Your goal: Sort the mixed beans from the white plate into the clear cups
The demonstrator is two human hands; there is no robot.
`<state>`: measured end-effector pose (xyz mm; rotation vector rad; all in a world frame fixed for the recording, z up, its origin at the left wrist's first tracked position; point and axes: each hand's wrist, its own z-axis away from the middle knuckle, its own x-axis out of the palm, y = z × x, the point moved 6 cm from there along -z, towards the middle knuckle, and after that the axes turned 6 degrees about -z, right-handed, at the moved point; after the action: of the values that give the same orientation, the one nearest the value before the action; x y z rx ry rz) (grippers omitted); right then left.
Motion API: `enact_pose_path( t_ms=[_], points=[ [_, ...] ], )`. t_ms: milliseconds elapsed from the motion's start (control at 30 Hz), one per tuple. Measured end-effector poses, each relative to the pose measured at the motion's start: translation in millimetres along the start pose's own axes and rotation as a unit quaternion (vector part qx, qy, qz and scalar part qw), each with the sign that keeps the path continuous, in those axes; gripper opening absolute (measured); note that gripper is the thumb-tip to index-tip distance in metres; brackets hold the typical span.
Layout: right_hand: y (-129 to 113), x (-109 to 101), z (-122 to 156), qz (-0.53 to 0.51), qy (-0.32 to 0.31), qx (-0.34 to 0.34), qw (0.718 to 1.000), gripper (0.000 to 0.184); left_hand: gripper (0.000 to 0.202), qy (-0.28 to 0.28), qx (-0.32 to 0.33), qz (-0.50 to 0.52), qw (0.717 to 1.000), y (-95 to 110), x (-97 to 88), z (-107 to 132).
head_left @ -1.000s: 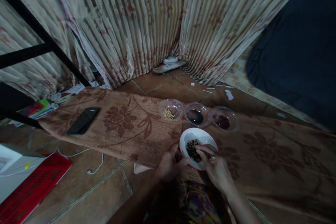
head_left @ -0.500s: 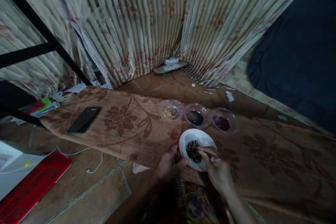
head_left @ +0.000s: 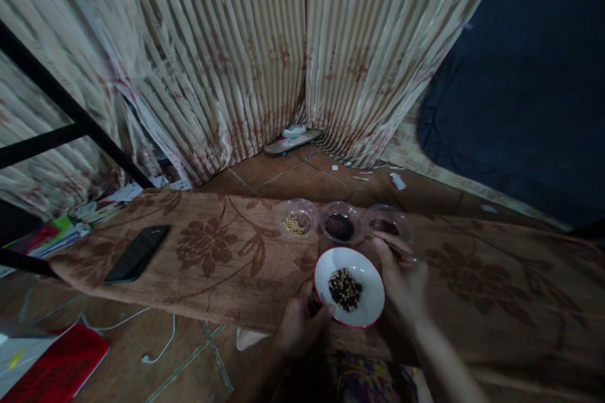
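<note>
My left hand (head_left: 305, 321) grips the left rim of a white bowl (head_left: 371, 283) with a red edge, thumb over the rim. A pile of mixed dark and pale yellow beans (head_left: 345, 289) lies in it. My right hand (head_left: 404, 274) is closed in a pinch on what looks like thin metal tweezers (head_left: 414, 259); only a shiny end shows. Its fingers are at the near edge of a clear cup holding dark red beans (head_left: 384, 227). Left of that cup stand a clear cup of black beans (head_left: 339, 225) and one of yellow beans (head_left: 293, 225).
The cups and bowl are on a long brown flowered cloth (head_left: 208, 249). A black phone (head_left: 138, 254) lies on its left part. Beyond are striped curtains (head_left: 236, 63) and a skateboard (head_left: 293, 141) on the tiled floor. Earphones (head_left: 147, 358) and a red crate (head_left: 61, 365) are at lower left.
My right hand has moved out of the bowl, up to the cup of dark red beans. The left hand still holds the bowl. The view has shifted slightly.
</note>
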<state>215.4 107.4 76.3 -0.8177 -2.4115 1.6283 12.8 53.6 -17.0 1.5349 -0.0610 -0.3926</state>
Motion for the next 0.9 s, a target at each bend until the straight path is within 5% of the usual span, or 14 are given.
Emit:
enact_pose_path(
  t_ms=[233, 367, 633, 900],
  points=[
    [34.3, -41.6, 48.6, 0.023, -0.028, 0.111, 0.993, 0.031, 0.051, 0.016, -0.023, -0.039, 0.999, -10.8, -2.5, -1.1],
    [46.4, -59.5, 68.8, 0.056, -0.072, 0.120, 0.989, 0.030, 0.048, -0.005, -0.046, -0.047, 0.998, -15.2, 0.5, -1.4],
    [37.9, -45.1, 82.3, 0.106, -0.157, 0.079, 0.979, 0.032, 0.051, -0.020, -0.028, 0.007, 0.999, -7.9, 4.4, -2.2],
    [37.0, -39.6, 85.4, 0.145, -0.172, 0.029, 0.974, 0.032, 0.048, -0.011, -0.041, -0.064, 0.997, -12.6, 0.5, -1.1]
  ],
)
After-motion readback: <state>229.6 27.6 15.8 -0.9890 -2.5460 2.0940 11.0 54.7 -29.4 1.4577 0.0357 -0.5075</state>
